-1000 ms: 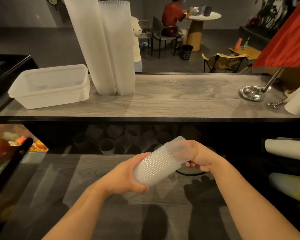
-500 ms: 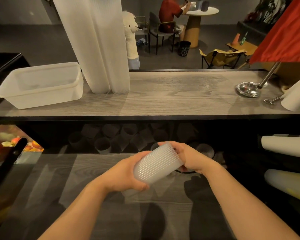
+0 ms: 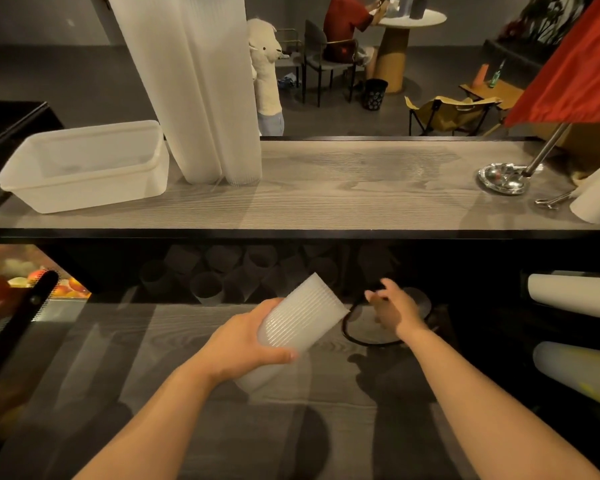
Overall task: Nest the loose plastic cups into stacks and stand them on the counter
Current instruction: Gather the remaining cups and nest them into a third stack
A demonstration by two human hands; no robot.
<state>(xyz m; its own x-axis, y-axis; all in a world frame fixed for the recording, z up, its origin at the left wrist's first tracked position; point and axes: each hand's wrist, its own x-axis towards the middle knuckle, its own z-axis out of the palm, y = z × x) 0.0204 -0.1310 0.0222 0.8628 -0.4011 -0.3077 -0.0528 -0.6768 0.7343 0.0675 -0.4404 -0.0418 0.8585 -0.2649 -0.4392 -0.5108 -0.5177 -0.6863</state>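
I note a translucent plastic tub (image 3: pixel 84 168) at the upper ledge's left end, a metal ashtray (image 3: pixel 503 178) and tongs (image 3: pixel 551 201) near its right end, and a red cloth (image 3: pixel 575 64) above them.

Beyond the wood-grain counter (image 3: pixel 361 195) lies a dim room with a dark grey floor (image 3: pixel 66 81) and grey wall (image 3: pixel 32 15). A round table (image 3: pixel 407 20) on a tan pedestal stands at the back, a black chair (image 3: pixel 321 60) beside it, a person in red seated there. A folding chair (image 3: pixel 447 114) sits nearer the counter's far edge.
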